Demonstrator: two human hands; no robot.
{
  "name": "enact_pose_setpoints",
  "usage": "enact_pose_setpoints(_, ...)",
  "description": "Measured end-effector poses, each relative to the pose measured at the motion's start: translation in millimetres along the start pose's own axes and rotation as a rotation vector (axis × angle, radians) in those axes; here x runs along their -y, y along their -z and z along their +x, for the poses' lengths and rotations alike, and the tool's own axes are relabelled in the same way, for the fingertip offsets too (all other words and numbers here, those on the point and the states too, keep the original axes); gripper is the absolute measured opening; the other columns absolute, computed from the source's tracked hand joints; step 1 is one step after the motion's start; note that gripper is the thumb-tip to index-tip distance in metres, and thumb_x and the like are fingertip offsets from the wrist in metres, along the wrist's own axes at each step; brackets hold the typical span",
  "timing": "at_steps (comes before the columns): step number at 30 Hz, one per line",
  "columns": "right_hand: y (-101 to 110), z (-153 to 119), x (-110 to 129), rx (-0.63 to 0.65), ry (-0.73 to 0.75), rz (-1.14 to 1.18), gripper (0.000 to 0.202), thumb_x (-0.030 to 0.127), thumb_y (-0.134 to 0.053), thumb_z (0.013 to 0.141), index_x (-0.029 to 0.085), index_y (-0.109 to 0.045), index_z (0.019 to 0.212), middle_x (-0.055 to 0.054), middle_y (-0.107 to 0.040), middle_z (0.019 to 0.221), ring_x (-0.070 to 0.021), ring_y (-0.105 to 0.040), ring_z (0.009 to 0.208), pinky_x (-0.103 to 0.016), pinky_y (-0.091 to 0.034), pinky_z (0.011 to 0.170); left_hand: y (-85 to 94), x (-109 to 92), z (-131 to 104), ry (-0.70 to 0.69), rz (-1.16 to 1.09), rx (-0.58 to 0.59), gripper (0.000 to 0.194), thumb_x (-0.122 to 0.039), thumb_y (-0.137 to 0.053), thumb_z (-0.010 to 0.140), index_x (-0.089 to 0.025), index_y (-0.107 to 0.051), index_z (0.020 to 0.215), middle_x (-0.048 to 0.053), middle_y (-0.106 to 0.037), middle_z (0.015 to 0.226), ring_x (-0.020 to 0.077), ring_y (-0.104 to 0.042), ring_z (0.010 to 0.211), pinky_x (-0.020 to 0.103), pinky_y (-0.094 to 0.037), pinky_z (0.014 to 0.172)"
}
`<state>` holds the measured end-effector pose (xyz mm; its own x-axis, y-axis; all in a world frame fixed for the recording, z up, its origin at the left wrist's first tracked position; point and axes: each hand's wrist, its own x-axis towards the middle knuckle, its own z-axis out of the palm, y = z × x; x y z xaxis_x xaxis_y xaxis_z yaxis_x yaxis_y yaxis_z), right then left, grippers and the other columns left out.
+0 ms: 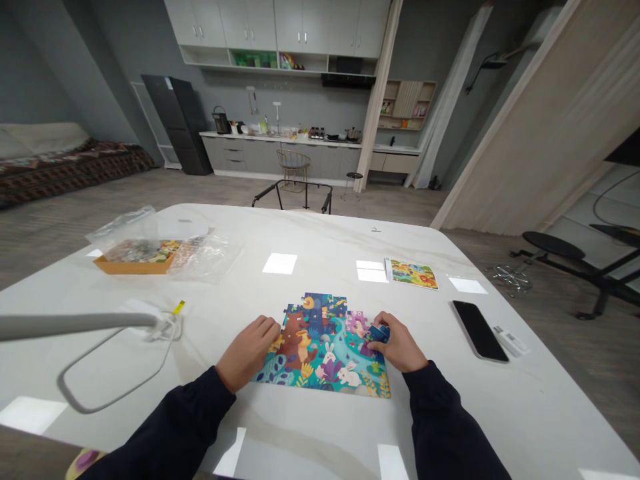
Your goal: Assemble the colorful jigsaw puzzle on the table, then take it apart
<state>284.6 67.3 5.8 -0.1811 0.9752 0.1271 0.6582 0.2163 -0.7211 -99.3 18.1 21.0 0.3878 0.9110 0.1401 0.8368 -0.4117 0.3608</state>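
A partly assembled jigsaw puzzle (320, 363) lies flat on the white table, showing a brown bear, white rabbits and a stream. Its upper edge is stepped, with knobs and gaps along it. My left hand (253, 350) rests at the puzzle's left edge with its fingers curled together; what is under the fingertips is hidden. Between the thumb and fingers of my right hand (401, 343) is a dark blue puzzle piece (379, 333), held over the puzzle's right side. I cannot tell whether that piece touches the others.
An orange box (135, 267) of loose pieces and clear plastic wrapping (207, 257) sit at the left. A grey lamp-like arm (75, 325) crosses the left side. A picture card (414, 274), a phone (479, 330) and a small white item (510, 341) lie to the right.
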Motion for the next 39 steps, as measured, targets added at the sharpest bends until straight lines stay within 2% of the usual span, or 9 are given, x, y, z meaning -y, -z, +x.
enact_pose_setpoints(4, 0, -2, 3, -0.024, -0.013, 0.055, 0.035, 0.02, -0.078, 0.062, 0.025, -0.055, 0.087, 0.002, -0.065, 0.091, -0.0223, -0.061, 0.088, -0.033, -0.047, 0.081, 3.1, 11, -8, 0.191, -0.272, -0.134, 0.009, -0.015, -0.055, 0.091, -0.023, -0.054, 0.095, 0.003, -0.067, 0.095, 0.0228, -0.063, 0.09, 0.034, -0.049, 0.082)
enact_pose_setpoints(7, 0, -3, 4, -0.029, -0.057, 0.146, 0.045, 0.02, -0.08, 0.061, 0.025, -0.061, 0.101, 0.001, -0.07, 0.097, -0.0231, -0.064, 0.09, -0.034, -0.049, 0.083, 19.3, 21, -5, 0.272, -0.436, 0.015, 0.02, -0.021, -0.069, 0.084, -0.023, -0.058, 0.101, 0.001, -0.069, 0.099, 0.0228, -0.066, 0.094, 0.034, -0.051, 0.086)
enact_pose_setpoints(10, 1, -3, 6, 0.03, -0.107, 0.198, 0.036, 0.025, -0.083, 0.064, 0.023, -0.071, 0.098, -0.002, -0.074, 0.093, -0.0248, -0.067, 0.088, -0.035, -0.05, 0.081, 27.3, 21, -2, 0.23, -0.373, 0.153, 0.032, -0.015, -0.076, 0.072, -0.021, -0.061, 0.1, 0.005, -0.067, 0.108, 0.0264, -0.065, 0.105, 0.038, -0.05, 0.095)
enact_pose_setpoints(18, 10, -7, 6, -0.015, -0.142, 0.437, 0.029, 0.035, -0.087, 0.067, 0.022, -0.067, 0.083, -0.004, -0.077, 0.088, -0.0247, -0.07, 0.084, -0.035, -0.054, 0.078, 13.3, 9, -1, 0.257, -0.09, 0.204, 0.032, -0.008, -0.074, 0.07, -0.02, -0.058, 0.094, 0.009, -0.061, 0.107, 0.0335, -0.06, 0.109, 0.043, -0.048, 0.093)
enact_pose_setpoints(22, 3, -13, 7, 0.0, -0.108, 0.383, 0.026, 0.027, -0.082, 0.069, 0.024, -0.06, 0.083, -0.002, -0.076, 0.085, -0.0244, -0.071, 0.084, -0.035, -0.054, 0.078, 14.9, 4, -1, 0.244, -0.138, 0.201, 0.034, -0.003, -0.068, 0.07, -0.021, -0.051, 0.094, 0.007, -0.055, 0.113, 0.0269, -0.062, 0.1, 0.038, -0.05, 0.088)
enact_pose_setpoints(30, -17, -30, 13, -0.101, 0.104, 0.126, 0.009, 0.026, -0.064, 0.081, 0.025, -0.069, 0.088, -0.005, -0.077, 0.09, -0.0253, -0.072, 0.084, -0.038, -0.056, 0.08, -1.2, -1, -24, 0.131, -0.162, 0.008, 0.019, -0.006, -0.05, 0.087, -0.022, -0.052, 0.097, 0.007, -0.062, 0.1, 0.0279, -0.061, 0.1, 0.042, -0.051, 0.089)
enact_pose_setpoints(34, -14, -33, 16, -0.239, -0.001, 0.211, 0.01, 0.033, -0.066, 0.084, 0.024, -0.069, 0.086, -0.006, -0.076, 0.088, -0.0263, -0.072, 0.085, -0.04, -0.056, 0.083, -17.8, 6, -37, 0.207, -0.356, -0.219, 0.037, -0.015, -0.049, 0.092, -0.023, -0.05, 0.128, 0.007, -0.062, 0.105, 0.025, -0.065, 0.098, 0.041, -0.055, 0.09)
enact_pose_setpoints(36, -7, -34, 17, -0.286, -0.073, 0.26, 0.017, 0.037, -0.072, 0.081, 0.023, -0.069, 0.089, -0.007, -0.077, 0.091, -0.0269, -0.071, 0.087, -0.04, -0.056, 0.083, -17.4, 7, -38, 0.279, -0.424, -0.281, 0.034, -0.02, -0.052, 0.093, -0.024, -0.05, 0.126, 0.004, -0.061, 0.103, 0.023, -0.067, 0.093, 0.039, -0.056, 0.087)
enact_pose_setpoints(39, 5, -40, 17, -0.139, -0.134, 0.29, 0.031, 0.036, -0.081, 0.072, 0.022, -0.073, 0.098, -0.007, -0.078, 0.101, -0.0279, -0.071, 0.092, -0.04, -0.056, 0.085, -4.5, 7, -38, 0.321, -0.47, -0.178, 0.023, -0.022, -0.057, 0.089, -0.024, -0.051, 0.111, 0.002, -0.063, 0.099, 0.0222, -0.066, 0.09, 0.037, -0.054, 0.085)
